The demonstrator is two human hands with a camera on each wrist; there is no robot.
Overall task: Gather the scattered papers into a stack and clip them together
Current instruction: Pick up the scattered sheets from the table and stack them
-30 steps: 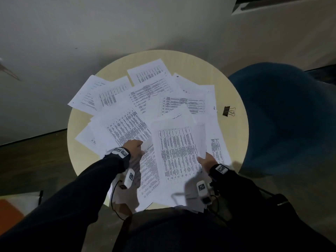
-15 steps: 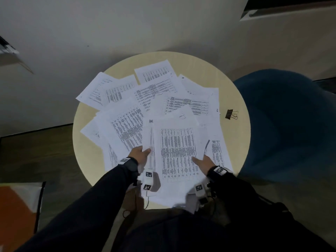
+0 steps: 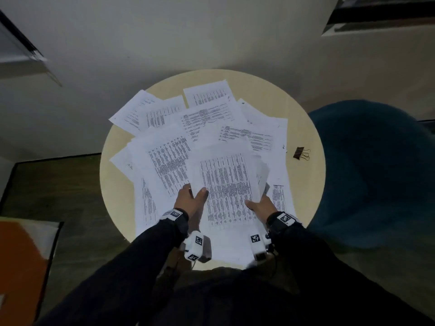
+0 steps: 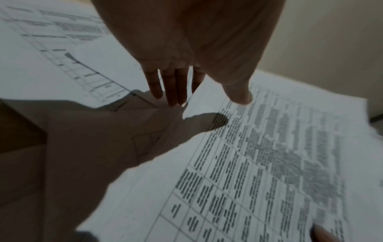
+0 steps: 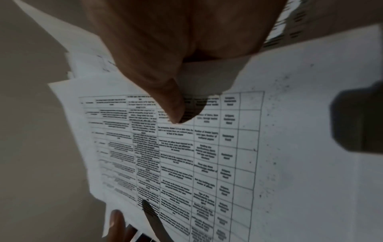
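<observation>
Printed white sheets (image 3: 207, 118) lie scattered and overlapping across a round beige table (image 3: 306, 191). Near the front edge I hold a small stack of sheets (image 3: 226, 184) with both hands. My left hand (image 3: 195, 196) pinches its left edge, with the thumb (image 4: 238, 95) on top and the fingers (image 4: 172, 85) reaching under. My right hand (image 3: 255, 203) grips the right edge, its thumb (image 5: 174, 108) pressed on the top sheet (image 5: 207, 155). A black binder clip (image 3: 301, 153) lies alone on bare table to the right of the papers, away from both hands.
A dark blue upholstered chair (image 3: 376, 175) stands close against the table's right side. A pale wall (image 3: 188, 38) rises behind the table. Some sheets overhang the table's near edge (image 3: 226, 252). An orange and white object (image 3: 21, 267) lies on the floor at the left.
My left hand came in from a sheet on the left to the stack's left edge. The stack now sits held between both hands, and the head view has shifted.
</observation>
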